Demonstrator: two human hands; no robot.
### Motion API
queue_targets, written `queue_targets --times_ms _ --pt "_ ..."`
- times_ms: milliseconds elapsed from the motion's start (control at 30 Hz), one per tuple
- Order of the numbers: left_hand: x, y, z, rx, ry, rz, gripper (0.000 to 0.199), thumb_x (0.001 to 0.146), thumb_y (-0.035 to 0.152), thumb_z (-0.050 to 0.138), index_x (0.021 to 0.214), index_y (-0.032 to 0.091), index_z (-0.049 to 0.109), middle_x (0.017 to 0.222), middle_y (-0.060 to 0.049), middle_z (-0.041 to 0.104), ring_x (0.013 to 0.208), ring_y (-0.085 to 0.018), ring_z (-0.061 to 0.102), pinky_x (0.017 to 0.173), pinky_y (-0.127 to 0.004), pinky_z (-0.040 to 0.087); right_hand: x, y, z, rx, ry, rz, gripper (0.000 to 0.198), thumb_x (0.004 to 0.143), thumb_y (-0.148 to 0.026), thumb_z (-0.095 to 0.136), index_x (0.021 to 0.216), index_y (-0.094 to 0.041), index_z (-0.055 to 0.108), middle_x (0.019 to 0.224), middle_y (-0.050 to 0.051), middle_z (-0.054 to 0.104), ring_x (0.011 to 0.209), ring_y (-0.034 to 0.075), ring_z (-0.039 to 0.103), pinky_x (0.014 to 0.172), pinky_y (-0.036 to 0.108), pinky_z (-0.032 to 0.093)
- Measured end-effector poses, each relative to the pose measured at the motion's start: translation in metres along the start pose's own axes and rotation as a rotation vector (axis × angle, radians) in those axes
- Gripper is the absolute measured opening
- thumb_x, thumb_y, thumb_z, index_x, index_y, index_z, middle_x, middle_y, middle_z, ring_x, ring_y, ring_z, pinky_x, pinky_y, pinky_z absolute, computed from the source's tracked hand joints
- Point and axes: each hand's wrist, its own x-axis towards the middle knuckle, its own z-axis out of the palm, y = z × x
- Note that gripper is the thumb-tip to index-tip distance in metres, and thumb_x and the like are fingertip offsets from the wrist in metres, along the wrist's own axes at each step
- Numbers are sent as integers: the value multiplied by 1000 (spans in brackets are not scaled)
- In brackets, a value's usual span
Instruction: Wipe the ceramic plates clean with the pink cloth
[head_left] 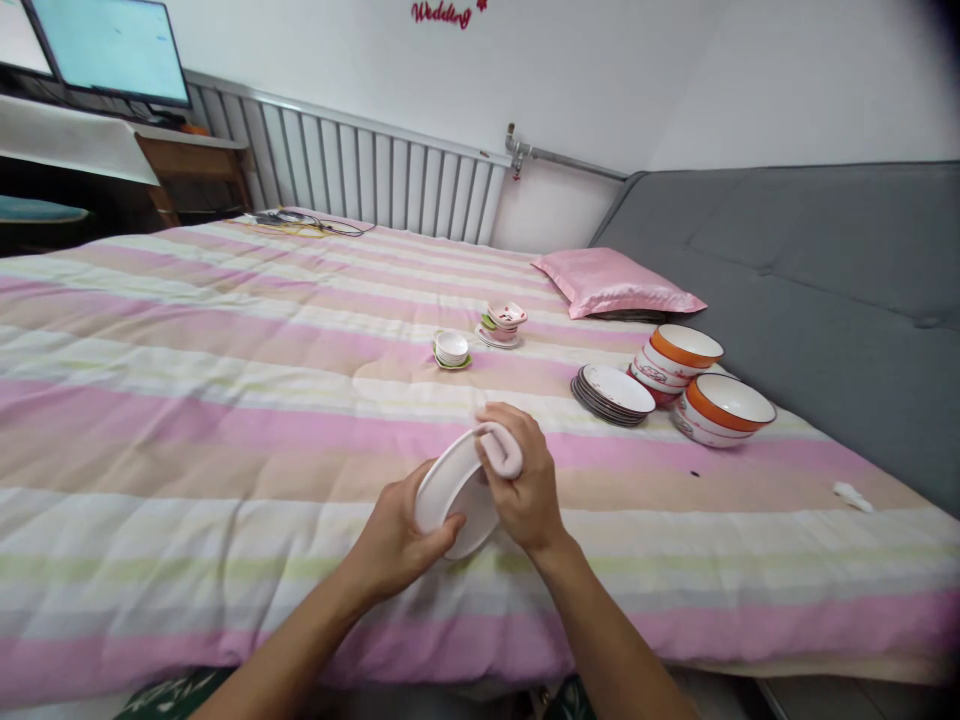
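Observation:
Just above the near side of the bed, my left hand (401,540) grips a white bowl (444,488), thumb inside and fingers behind it. The bowl is tilted, with its hollow facing right and toward me. My right hand (529,485) is closed around a folded pale pink cloth (504,450). The cloth sits at the bowl's upper right rim, and the right fingers cover part of that rim. Beyond the hands are a stack of small white bowls (452,346) on a green-edged dish and a stack of small pinkish dishes (506,318).
On the striped bedspread (187,450), a stack of plates (615,390) stands beside orange-and-white bowls (724,405). A pink pillow (619,280) lies near the grey headboard (810,240). A crumpled white scrap (853,497) is at right; cables (315,222) lie at the far edge.

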Motion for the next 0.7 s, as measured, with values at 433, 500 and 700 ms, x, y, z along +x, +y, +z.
queue_targets --times_ms 433,500,700 --pt "-2 -29 45 -571 -153 -260 56 59 36 76 106 10 61 102 -11 70 98 -26 64 88 -38 50 0 69 1 522 511 835 33 73 -47 62 84 -17 57 70 -4 55 63 11 56 59 21 44" --pt "-2 -34 59 -538 -80 -322 50 60 39 75 98 8 64 95 -12 72 90 -27 66 83 -40 52 0 73 -1 573 569 916 34 70 -47 64 83 -17 57 65 -5 54 57 10 54 54 20 43" --pt "-1 -20 48 -326 174 -203 51 74 38 64 116 10 55 108 -12 67 98 -24 63 85 -37 50 1 53 -6 609 521 981 32 68 -47 66 75 -17 57 51 -9 48 44 6 45 42 16 36"
